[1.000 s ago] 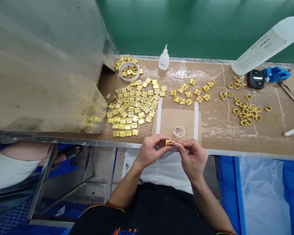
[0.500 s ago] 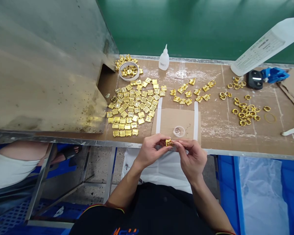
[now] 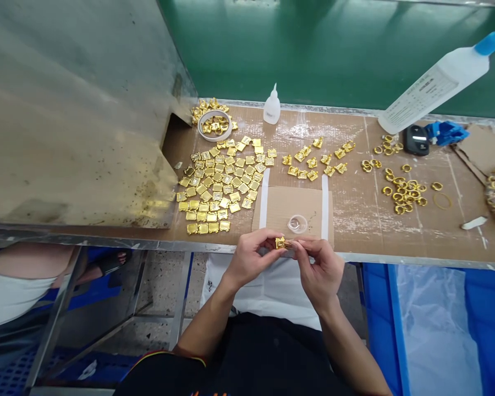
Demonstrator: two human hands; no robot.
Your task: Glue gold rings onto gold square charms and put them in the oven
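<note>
Between the thumb and fingers of my left hand (image 3: pixel 249 257) is a small gold square ornament (image 3: pixel 280 242), held just above the table's front edge. My right hand (image 3: pixel 320 269) is closed in a pinch close against its right side. Something thin seems to lie in those right fingertips, but its kind is too small to tell. Just beyond my hands, a small clear round dish (image 3: pixel 297 224) sits on a cardboard pad (image 3: pixel 278 206) edged by two white tape strips. Behind the pad lie several gold ornaments (image 3: pixel 312 163), some with ring bands visible.
Many gold square plates (image 3: pixel 217 179) cover the left, beside a metal box (image 3: pixel 78 121). A tape roll (image 3: pixel 214 125) lies among gold pieces. Loose gold rings (image 3: pixel 408 192) lie right. A dropper bottle (image 3: pixel 271 105), a large white bottle (image 3: pixel 433 88) and a black device (image 3: pixel 416 140) stand behind.
The view has shifted slightly, so the table's contents appear a little lower and farther left. Both hands keep their hold around the gold ornament, with little visible movement.
</note>
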